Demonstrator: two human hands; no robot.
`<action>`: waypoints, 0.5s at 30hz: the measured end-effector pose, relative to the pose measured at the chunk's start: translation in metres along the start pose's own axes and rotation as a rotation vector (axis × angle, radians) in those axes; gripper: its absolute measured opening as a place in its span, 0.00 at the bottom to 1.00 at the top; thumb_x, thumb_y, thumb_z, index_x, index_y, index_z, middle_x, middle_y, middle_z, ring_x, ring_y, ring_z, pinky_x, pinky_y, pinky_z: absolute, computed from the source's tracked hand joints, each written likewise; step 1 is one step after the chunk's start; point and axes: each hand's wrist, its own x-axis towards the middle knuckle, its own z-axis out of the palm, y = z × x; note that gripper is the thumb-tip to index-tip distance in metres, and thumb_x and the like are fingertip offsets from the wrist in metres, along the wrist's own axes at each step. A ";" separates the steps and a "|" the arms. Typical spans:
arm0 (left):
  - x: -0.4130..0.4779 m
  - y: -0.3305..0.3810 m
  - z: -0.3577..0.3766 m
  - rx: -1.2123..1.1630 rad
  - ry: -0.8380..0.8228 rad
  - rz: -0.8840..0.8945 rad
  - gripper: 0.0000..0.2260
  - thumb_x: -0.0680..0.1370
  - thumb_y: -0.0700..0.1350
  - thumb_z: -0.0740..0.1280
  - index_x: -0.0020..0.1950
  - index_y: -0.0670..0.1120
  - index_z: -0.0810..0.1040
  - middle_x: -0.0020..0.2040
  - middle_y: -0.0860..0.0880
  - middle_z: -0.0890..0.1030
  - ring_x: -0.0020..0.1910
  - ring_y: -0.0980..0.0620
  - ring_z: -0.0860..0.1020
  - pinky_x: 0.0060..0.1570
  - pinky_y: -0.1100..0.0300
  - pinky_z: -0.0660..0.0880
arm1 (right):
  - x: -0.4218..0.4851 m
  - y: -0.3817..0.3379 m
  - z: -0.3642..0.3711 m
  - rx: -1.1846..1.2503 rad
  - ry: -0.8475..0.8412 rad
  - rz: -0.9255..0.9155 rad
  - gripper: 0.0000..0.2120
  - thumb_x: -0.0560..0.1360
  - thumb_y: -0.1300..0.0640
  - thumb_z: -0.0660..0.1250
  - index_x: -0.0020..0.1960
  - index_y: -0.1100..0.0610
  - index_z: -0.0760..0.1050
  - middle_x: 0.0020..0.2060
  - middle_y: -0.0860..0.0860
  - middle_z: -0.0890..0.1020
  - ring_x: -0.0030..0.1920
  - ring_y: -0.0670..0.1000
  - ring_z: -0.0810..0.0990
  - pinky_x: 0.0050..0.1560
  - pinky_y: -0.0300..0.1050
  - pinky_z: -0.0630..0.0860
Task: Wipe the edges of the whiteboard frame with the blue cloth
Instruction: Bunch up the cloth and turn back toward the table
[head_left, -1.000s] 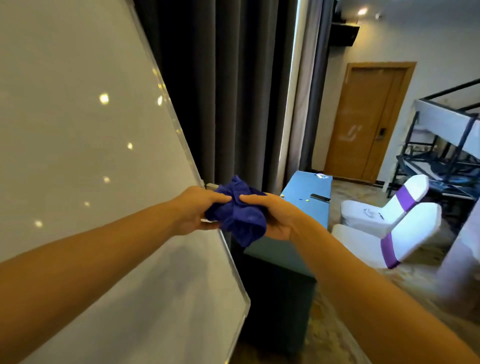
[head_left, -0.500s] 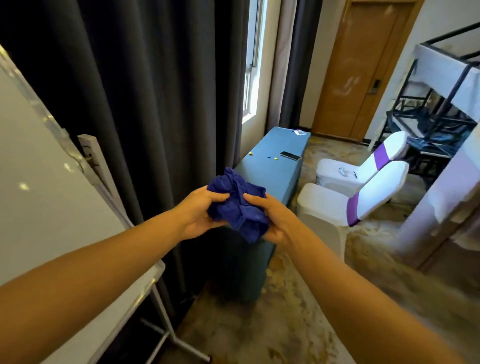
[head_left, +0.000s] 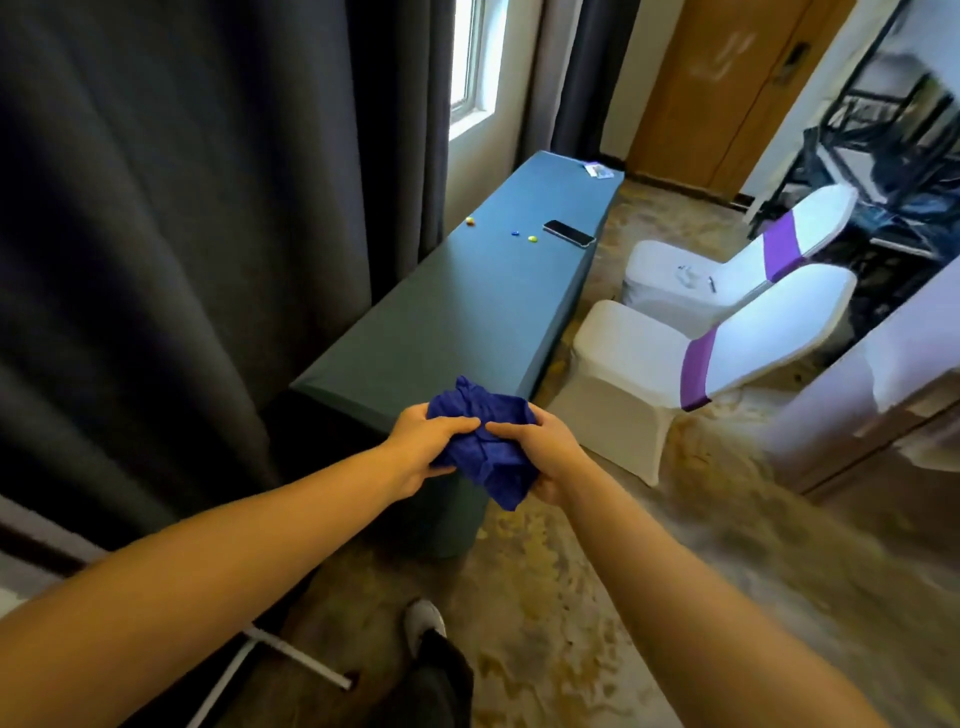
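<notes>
A crumpled blue cloth (head_left: 485, 447) is bunched between both hands, held in the air over the near end of a long teal table (head_left: 467, 317). My left hand (head_left: 423, 441) grips its left side and my right hand (head_left: 545, 452) grips its right side, thumbs on top. Of the whiteboard only a sliver of its corner (head_left: 13, 590) and one white stand leg (head_left: 298, 660) show at the lower left edge; its frame is almost wholly out of view.
Dark curtains (head_left: 182, 234) hang along the left. On the teal table lie a phone (head_left: 569, 232) and a few small coloured beads (head_left: 531, 238). Two white-covered chairs with purple bands (head_left: 696, 358) stand to the right. A wooden door (head_left: 711, 88) is at the back. My shoe (head_left: 425, 623) is on the patterned floor.
The view has swung right and down, away from the whiteboard, which has slid nearly out of frame. Both hands have kept hold of the cloth and now hover by the teal table's near end.
</notes>
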 end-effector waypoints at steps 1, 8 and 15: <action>0.023 -0.003 0.007 -0.008 -0.002 -0.007 0.10 0.71 0.41 0.75 0.51 0.50 0.81 0.49 0.48 0.85 0.48 0.48 0.83 0.38 0.54 0.78 | 0.021 -0.001 -0.008 -0.006 0.015 0.022 0.12 0.72 0.68 0.72 0.53 0.58 0.79 0.50 0.60 0.85 0.48 0.59 0.85 0.47 0.53 0.84; 0.150 -0.024 0.038 -0.118 0.119 -0.207 0.10 0.72 0.42 0.75 0.51 0.51 0.80 0.50 0.48 0.84 0.46 0.49 0.82 0.36 0.55 0.78 | 0.171 -0.016 -0.051 -0.086 0.054 0.235 0.16 0.71 0.72 0.71 0.56 0.59 0.79 0.52 0.61 0.85 0.53 0.63 0.84 0.56 0.61 0.80; 0.193 -0.042 0.038 -0.333 0.461 -0.345 0.10 0.72 0.39 0.74 0.51 0.48 0.80 0.54 0.42 0.83 0.49 0.44 0.81 0.39 0.52 0.79 | 0.270 -0.018 -0.034 -0.467 -0.238 0.379 0.22 0.71 0.67 0.74 0.63 0.56 0.77 0.56 0.56 0.83 0.52 0.59 0.84 0.50 0.55 0.83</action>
